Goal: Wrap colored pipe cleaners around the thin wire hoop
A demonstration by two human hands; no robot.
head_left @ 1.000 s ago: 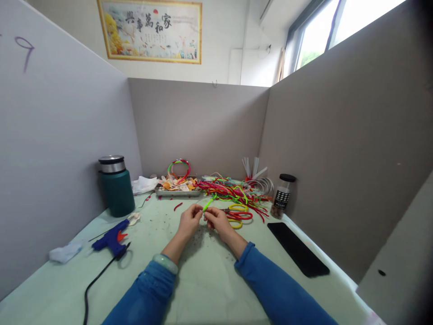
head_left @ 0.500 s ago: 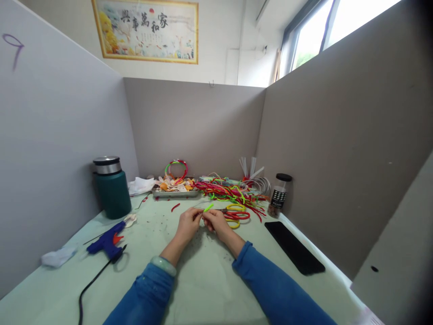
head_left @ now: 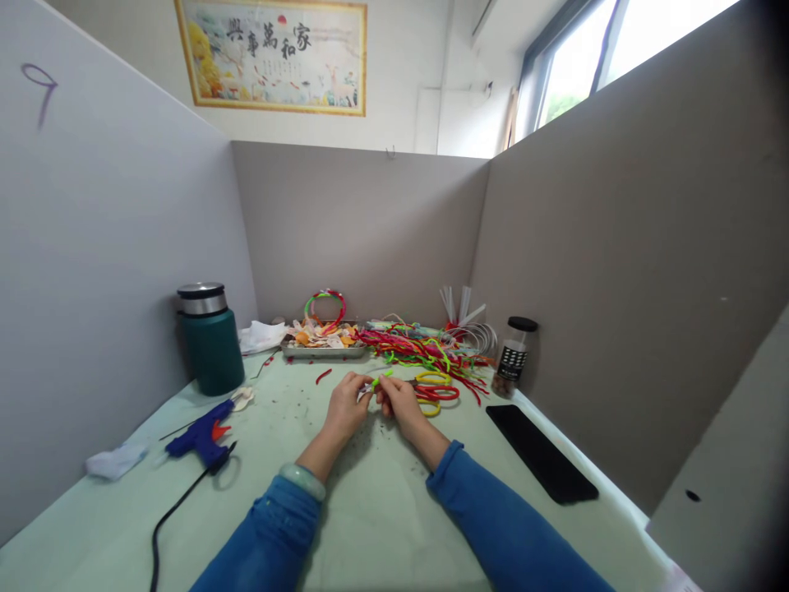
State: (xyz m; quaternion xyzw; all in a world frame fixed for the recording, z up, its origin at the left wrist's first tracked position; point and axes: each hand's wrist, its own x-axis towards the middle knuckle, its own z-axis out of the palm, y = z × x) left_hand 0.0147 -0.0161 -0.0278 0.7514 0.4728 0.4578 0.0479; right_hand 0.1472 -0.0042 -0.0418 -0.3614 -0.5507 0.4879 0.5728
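Observation:
Over the middle of the table, both hands are close together around a short bright green pipe cleaner (head_left: 383, 377). My left hand (head_left: 348, 406) pinches its near end, where a small pale bit also shows between the fingers. The fingers of my right hand (head_left: 402, 405) are closed on the piece from the other side. Just right of that hand lie scissors with red handles (head_left: 445, 393) and scissors with yellow handles (head_left: 435, 377), their blades partly hidden. A short red pipe cleaner piece (head_left: 324, 376) rests on the table beyond my left hand.
At the back are a metal tray (head_left: 320, 353) of small decorations, a red-green ring (head_left: 343, 306) and a pile of pipe cleaners (head_left: 419, 349). A green flask (head_left: 213, 349) and blue glue gun (head_left: 200, 436) are left. A jar (head_left: 513, 362) and black phone (head_left: 542, 454) are right.
My hands have drawn slightly apart and the fingers have shifted on the green pipe cleaner. The whole view has moved a little, so things appear farther right.

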